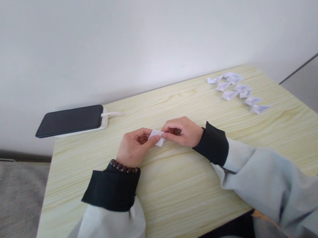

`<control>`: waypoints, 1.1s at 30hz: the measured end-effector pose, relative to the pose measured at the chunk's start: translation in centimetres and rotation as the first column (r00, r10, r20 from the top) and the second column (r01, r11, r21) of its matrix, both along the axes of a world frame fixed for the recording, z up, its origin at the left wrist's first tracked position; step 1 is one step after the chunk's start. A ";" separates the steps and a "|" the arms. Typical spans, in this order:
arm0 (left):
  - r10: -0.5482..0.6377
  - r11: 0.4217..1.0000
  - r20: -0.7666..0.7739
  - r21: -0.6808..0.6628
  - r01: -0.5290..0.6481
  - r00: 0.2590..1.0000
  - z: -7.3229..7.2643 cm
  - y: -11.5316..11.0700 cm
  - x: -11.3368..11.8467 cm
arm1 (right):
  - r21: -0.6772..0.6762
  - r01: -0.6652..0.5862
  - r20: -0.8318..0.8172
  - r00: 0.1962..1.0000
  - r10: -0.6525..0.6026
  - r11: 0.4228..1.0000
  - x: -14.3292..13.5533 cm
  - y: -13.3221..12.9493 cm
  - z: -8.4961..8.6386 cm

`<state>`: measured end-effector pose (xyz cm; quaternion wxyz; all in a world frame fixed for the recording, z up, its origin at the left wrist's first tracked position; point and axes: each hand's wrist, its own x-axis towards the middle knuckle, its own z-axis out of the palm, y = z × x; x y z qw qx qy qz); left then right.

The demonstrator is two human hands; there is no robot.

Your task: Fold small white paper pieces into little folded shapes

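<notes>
A small folded piece of white paper is held between my two hands over the middle of the table. My left hand, with a dark beaded bracelet at the wrist, pinches its left side between thumb and fingers. From the other side, the thumb and forefinger of my right hand close on its right edge. The paper looks roughly diamond-shaped; its finer folds are too small to make out, and fingertips cover parts of it.
Several folded white paper pieces lie grouped at the table's far right. At the far left rests a black-screened phone on a white block, with a short white cable. The wood-patterned table meets a white wall.
</notes>
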<state>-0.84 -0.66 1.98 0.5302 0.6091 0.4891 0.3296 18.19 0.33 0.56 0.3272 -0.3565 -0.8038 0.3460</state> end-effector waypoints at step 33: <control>0.046 0.998 0.053 -0.035 -0.044 0.998 -0.1 0.4 -0.3 | -0.303 0.096 -0.308 0.932 -0.193 0.948 0.0 0.5 -0.6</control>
